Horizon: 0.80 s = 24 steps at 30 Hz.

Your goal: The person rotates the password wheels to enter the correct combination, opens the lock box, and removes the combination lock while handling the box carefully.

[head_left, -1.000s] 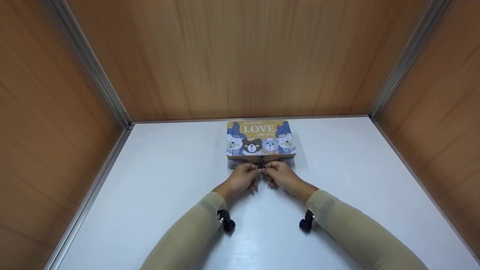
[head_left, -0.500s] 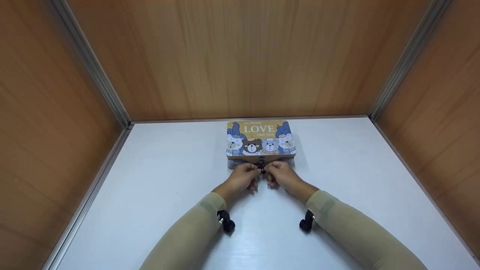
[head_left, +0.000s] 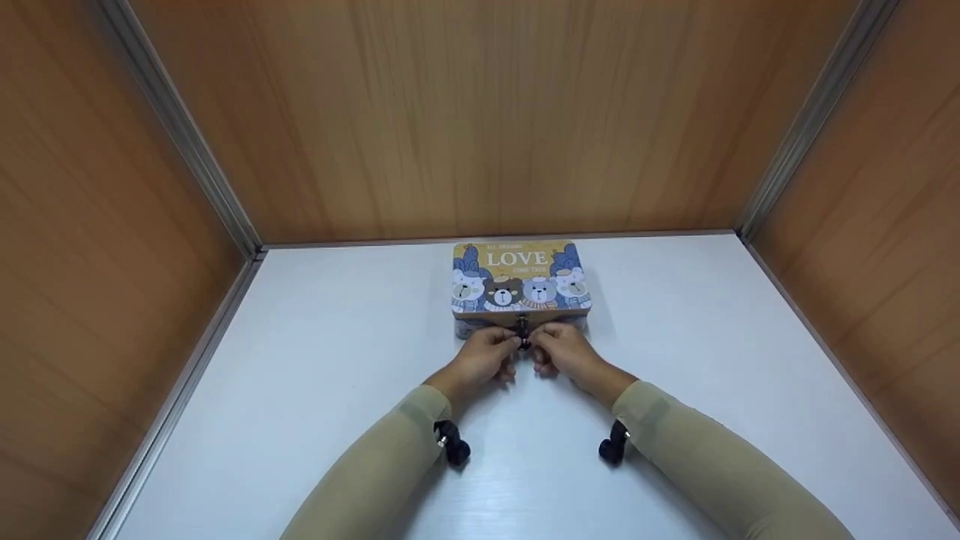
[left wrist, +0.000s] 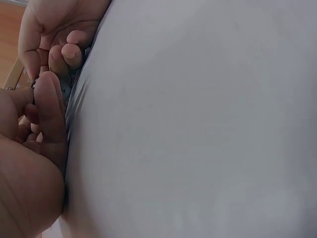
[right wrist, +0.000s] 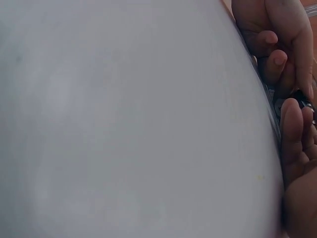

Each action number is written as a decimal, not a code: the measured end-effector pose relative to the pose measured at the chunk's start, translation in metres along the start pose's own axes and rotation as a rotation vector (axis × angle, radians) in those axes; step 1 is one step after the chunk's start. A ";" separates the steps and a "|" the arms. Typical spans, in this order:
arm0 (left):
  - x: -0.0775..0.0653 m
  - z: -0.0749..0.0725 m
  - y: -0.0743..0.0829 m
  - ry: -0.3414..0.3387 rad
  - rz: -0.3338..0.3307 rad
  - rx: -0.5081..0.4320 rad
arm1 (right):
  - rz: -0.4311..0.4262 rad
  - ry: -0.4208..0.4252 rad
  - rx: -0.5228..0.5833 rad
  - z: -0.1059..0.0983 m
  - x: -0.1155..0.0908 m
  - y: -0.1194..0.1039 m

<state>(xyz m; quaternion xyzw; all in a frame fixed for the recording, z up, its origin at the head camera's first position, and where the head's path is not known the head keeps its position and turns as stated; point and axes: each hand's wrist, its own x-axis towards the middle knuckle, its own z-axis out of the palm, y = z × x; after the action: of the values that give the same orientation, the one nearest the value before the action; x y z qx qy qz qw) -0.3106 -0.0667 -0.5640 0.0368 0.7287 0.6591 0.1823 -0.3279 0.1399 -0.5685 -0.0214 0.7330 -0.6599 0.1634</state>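
"At the far end of the white table (head_left: 337, 322), what sits near the wooden panel (head_left: 495, 120)?"

"A tin box (head_left: 521, 259) with its lid down, printed with LOVE and a row of four bears (one brown, the others paler)."

"And the left hand (head_left: 480, 357)?"

"Before the box's front side, thumb and forefinger pinching a dark metal piece (head_left: 523, 326) at the middle of that side."

"The right hand (head_left: 565, 352)?"

"Much the same, its fingertips pinching that piece from the other side, so the two thumbs point at each other."

"What shape is the piece?"

"I cannot tell; fingers cover much of it, even in the wrist views."

"And the sleeves (head_left: 382, 465)?"

"Khaki, each with a black device (head_left: 455, 448) near the cuff, above the tabletop."
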 end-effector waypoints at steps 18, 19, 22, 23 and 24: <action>-0.001 0.000 0.000 -0.007 0.006 0.040 | 0.000 -0.010 -0.050 -0.001 0.001 0.003; -0.001 0.000 0.000 -0.008 0.003 0.041 | 0.002 -0.010 -0.058 -0.001 0.001 0.003; -0.001 0.000 0.001 -0.010 -0.004 0.041 | 0.004 -0.013 -0.071 -0.001 0.001 0.002; 0.000 0.000 0.000 -0.009 -0.007 0.038 | 0.004 -0.015 -0.073 -0.001 0.001 0.001; 0.000 -0.001 0.000 -0.009 -0.009 0.036 | 0.004 -0.016 -0.074 -0.001 0.001 0.001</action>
<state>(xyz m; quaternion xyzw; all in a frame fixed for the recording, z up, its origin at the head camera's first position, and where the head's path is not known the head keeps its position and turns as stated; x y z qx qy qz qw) -0.3106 -0.0672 -0.5638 0.0399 0.7398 0.6449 0.1876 -0.3285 0.1404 -0.5691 -0.0312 0.7557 -0.6318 0.1698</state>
